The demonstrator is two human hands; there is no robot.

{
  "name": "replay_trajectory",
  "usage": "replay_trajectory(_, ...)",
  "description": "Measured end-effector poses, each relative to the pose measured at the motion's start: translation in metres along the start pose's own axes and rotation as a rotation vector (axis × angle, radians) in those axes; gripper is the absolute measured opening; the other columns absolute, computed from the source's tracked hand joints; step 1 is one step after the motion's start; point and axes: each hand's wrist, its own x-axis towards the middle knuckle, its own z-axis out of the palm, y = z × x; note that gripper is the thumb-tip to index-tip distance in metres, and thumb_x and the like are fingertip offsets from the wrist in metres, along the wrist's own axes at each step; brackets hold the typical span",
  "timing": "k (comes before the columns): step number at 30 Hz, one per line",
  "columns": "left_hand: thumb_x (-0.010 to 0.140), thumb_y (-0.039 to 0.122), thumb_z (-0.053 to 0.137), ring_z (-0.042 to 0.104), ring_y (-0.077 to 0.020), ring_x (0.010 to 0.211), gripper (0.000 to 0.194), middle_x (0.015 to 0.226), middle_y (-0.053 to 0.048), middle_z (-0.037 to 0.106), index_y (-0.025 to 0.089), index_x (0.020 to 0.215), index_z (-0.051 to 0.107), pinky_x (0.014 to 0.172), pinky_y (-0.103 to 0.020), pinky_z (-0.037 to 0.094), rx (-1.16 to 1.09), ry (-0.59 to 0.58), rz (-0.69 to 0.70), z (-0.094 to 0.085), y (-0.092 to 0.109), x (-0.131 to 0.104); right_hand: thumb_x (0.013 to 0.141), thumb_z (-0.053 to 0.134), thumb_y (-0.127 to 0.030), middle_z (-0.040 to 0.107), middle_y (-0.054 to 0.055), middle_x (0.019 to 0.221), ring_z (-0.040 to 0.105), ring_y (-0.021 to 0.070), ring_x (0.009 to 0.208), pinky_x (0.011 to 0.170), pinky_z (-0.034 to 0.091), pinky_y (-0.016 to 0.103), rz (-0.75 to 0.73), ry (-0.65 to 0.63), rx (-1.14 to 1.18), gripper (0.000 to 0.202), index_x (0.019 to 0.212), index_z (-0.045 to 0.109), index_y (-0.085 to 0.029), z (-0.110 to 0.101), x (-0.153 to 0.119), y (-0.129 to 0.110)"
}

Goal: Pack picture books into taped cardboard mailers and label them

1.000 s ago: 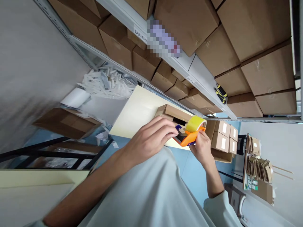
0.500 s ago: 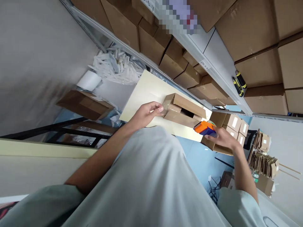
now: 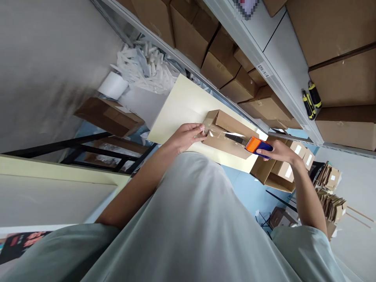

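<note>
A long brown cardboard box (image 3: 227, 143) lies on a pale yellow board, with a dark gap along its upper face. Clear shiny tape runs over its left end and along the gap toward the right. At that left end is my left hand (image 3: 189, 137), fingers stretched and thumb apart, the fingertips touching the box. My right hand (image 3: 280, 152) grips an orange and dark blue tape dispenser (image 3: 255, 145), whose orange head is at the right end of the box. Part of the dispenser's handle is hidden in the palm.
Metal shelving (image 3: 261, 64) packed with cartons rises beyond the board (image 3: 167, 117). Yellow-and-black cutters (image 3: 311, 100) lie on a shelf. An open carton (image 3: 266, 170) holding smaller boxes stands at the right. Left are another carton (image 3: 110, 117), a white roll (image 3: 113, 85) and white packing material (image 3: 147, 66).
The tape dispenser has come up and turned at the box's right end, and tape now glints across the gap. My left hand has moved onto the box's left end. The view has shifted slightly.
</note>
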Motion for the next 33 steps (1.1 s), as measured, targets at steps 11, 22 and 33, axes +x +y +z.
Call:
replay_trajectory(11, 0.064, 0.062, 0.100, 0.061, -0.0170, 0.086, 0.056, 0.080, -0.001, 0.062, 0.016, 0.078, 0.071, 0.112, -0.059, 0.056, 0.056, 0.056, -0.043, -0.001, 0.006, -0.003, 0.086, 0.071, -0.086, 0.079, 0.007, 0.071, 0.076, 0.0214, 0.071, 0.070, 0.055, 0.030, 0.008, -0.116, 0.143, 0.066, 0.085, 0.070, -0.020, 0.012, 0.053, 0.022)
replay_trajectory(22, 0.065, 0.050, 0.104, 0.066, -0.0197, 0.092, 0.050, 0.085, -0.002, 0.065, 0.016, 0.079, 0.070, 0.114, -0.068, 0.052, -0.161, 0.010, -0.063, 0.010, 0.008, 0.018, 0.086, 0.071, -0.085, 0.077, 0.007, 0.068, 0.071, 0.0181, 0.064, 0.067, 0.055, 0.029, -0.039, -0.139, 0.249, 0.066, 0.080, 0.071, -0.019, -0.014, 0.037, 0.021)
replay_trajectory(33, 0.064, 0.051, 0.102, 0.070, -0.0266, 0.100, 0.048, 0.085, -0.005, 0.069, 0.017, 0.080, 0.073, 0.112, -0.067, 0.054, -0.097, 0.035, -0.078, -0.011, 0.001, 0.031, 0.080, 0.082, -0.081, 0.077, 0.003, 0.066, 0.074, 0.0195, 0.062, 0.060, 0.054, 0.027, -0.048, -0.141, 0.284, 0.061, 0.087, 0.070, -0.021, 0.028, 0.087, 0.045)
